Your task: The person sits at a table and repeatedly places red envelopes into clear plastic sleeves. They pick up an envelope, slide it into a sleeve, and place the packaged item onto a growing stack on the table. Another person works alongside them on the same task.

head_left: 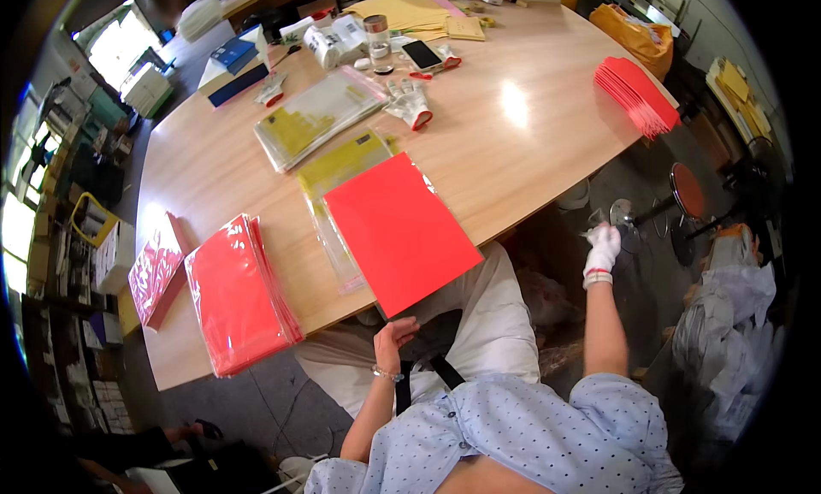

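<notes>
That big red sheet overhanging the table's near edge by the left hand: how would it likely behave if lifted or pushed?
The red sheet looks thin and flat, so probably light and floppy. It lies partly on a clear plastic sleeve, so it may slide easily. Its corner overhangs the table near the left hand, so a push could tip it off.

At the bottom of the frame the person wears a light blue short-sleeved shirt with small dark dots, pale trousers and 2 dark straps. The left hand [395, 333] is bare with a beaded bracelet; the right hand [602, 248] wears a white glove with a red-striped cuff.
</notes>
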The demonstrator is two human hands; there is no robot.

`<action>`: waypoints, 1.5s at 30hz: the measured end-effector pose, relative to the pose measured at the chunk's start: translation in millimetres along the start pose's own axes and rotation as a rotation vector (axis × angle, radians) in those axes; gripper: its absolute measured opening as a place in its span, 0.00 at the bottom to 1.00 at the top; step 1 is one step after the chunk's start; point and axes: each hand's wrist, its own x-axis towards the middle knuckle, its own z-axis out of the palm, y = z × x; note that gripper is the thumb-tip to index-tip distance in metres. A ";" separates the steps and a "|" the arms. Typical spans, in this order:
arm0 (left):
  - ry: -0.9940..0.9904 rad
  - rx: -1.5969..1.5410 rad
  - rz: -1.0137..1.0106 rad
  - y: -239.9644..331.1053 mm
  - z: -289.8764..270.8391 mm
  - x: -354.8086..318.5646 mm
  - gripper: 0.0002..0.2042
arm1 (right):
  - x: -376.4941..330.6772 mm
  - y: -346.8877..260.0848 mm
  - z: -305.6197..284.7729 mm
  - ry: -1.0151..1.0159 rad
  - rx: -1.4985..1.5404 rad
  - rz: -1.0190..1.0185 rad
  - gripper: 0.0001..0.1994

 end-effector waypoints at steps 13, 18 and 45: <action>0.148 1.502 1.105 55.2 0.4 3.3 0.13 | -50.7 -197.6 41.8 -0.045 0.223 -1.078 0.08; 0.072 1.274 0.873 68.1 -3.0 13.3 0.07 | -35.4 -203.8 43.3 -0.297 0.219 -0.878 0.05; 0.578 0.515 0.456 174.0 -332.1 -83.3 0.19 | -179.7 -491.3 199.6 -0.792 0.404 -0.937 0.17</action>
